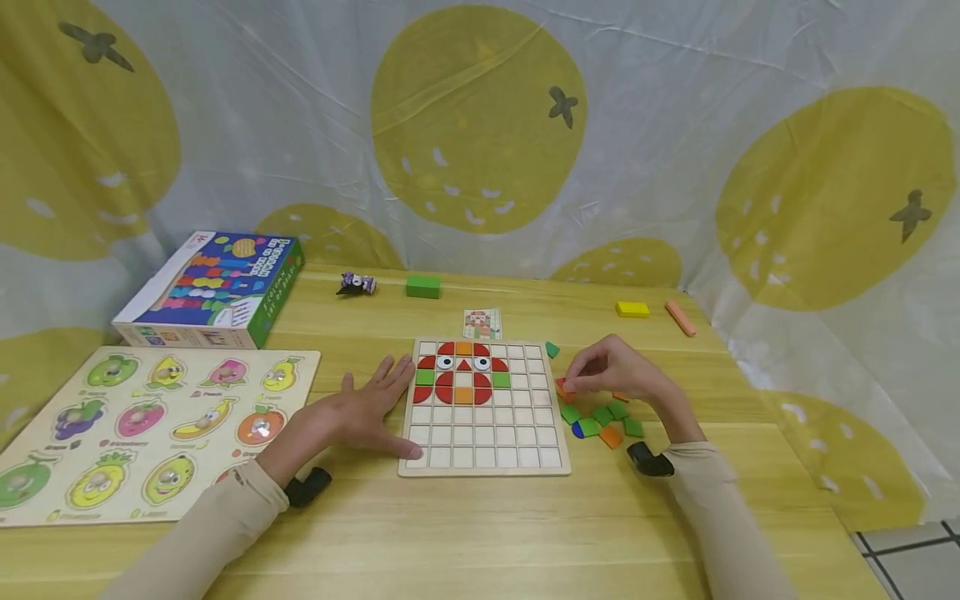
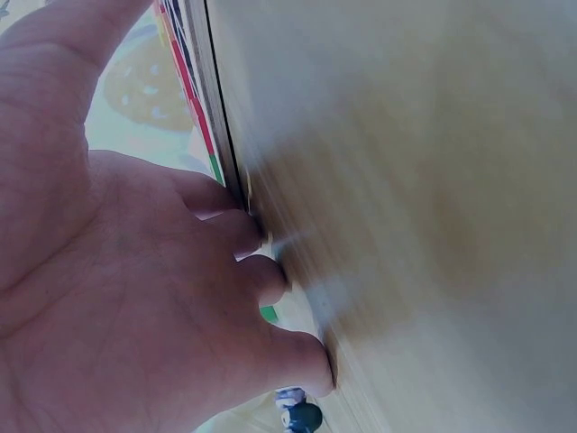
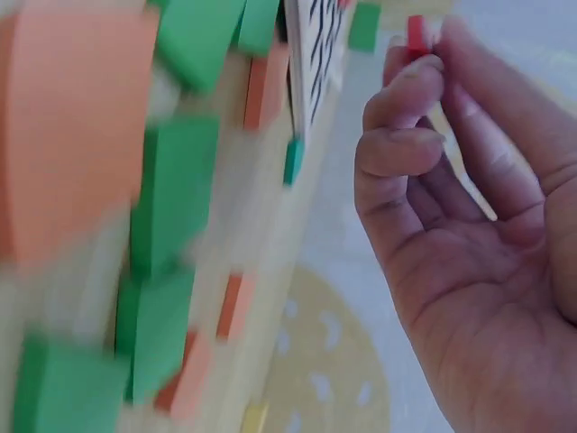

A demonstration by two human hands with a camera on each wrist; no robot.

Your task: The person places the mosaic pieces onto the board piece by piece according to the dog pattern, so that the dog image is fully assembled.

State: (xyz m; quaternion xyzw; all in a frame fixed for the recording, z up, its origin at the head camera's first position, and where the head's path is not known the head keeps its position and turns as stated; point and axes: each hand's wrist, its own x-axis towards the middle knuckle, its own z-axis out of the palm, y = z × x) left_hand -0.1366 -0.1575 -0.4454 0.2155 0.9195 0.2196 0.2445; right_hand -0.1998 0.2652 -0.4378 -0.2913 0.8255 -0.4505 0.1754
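A wooden grid board (image 1: 483, 435) lies flat in front of me. Red, orange and green pieces and two eye pieces (image 1: 482, 364) fill cells in its upper left part. My left hand (image 1: 363, 415) touches the board's left side with fingers spread, its thumb on the lower left corner. Just off the board's right edge, my right hand (image 1: 618, 367) pinches a small red tile (image 3: 416, 33) between thumb and fingertips. Loose green tiles (image 1: 602, 415), an orange tile (image 1: 611, 437) and a blue piece (image 1: 577, 429) lie below that hand.
A small pattern card (image 1: 482, 323) lies behind the board. To the left are a fruit puzzle board (image 1: 161, 450) and a blue box (image 1: 217, 287). Farther back sit a small figure (image 1: 357, 284), a green block (image 1: 423, 287), a yellow block (image 1: 632, 309) and an orange stick (image 1: 680, 318).
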